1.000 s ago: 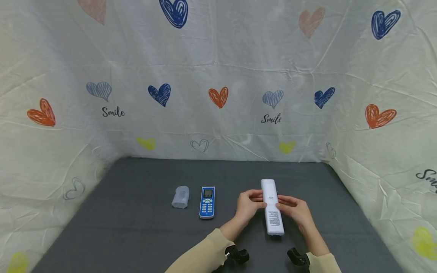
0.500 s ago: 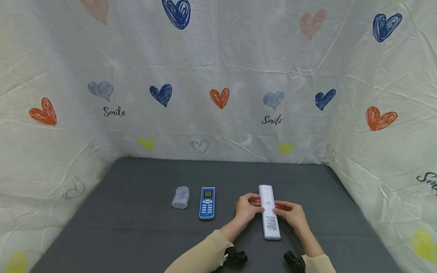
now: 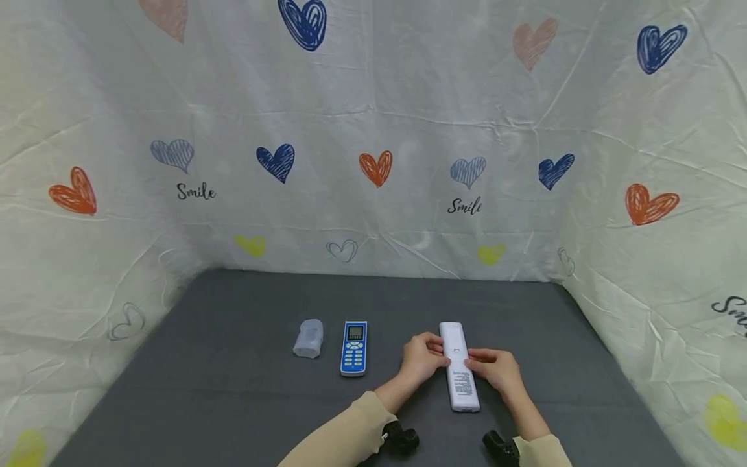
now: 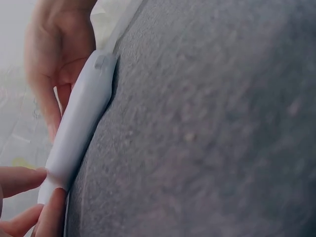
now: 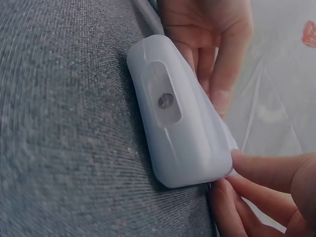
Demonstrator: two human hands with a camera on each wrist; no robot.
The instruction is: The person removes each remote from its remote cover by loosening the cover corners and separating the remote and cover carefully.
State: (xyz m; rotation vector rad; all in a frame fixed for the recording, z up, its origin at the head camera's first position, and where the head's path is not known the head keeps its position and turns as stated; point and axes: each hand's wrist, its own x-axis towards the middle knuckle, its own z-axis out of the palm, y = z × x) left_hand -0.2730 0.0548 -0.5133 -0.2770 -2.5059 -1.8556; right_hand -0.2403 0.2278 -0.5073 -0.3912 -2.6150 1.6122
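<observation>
A long white remote lies back side up on the grey table, its printed label toward me. My left hand grips its left edge around the middle, and my right hand grips the right edge opposite. In the left wrist view the remote runs along the cloth, with my left fingertips on its near end. In the right wrist view the remote's end shows a small round window, and my right fingertips pinch its corner.
A blue and white remote lies face up left of my hands. Further left is a small translucent cap-like piece. White cloth walls printed with hearts close in the table on the back, left and right.
The white remote has come down and slightly nearer and left, still held by both hands. The blue remote and the translucent piece have not moved.
</observation>
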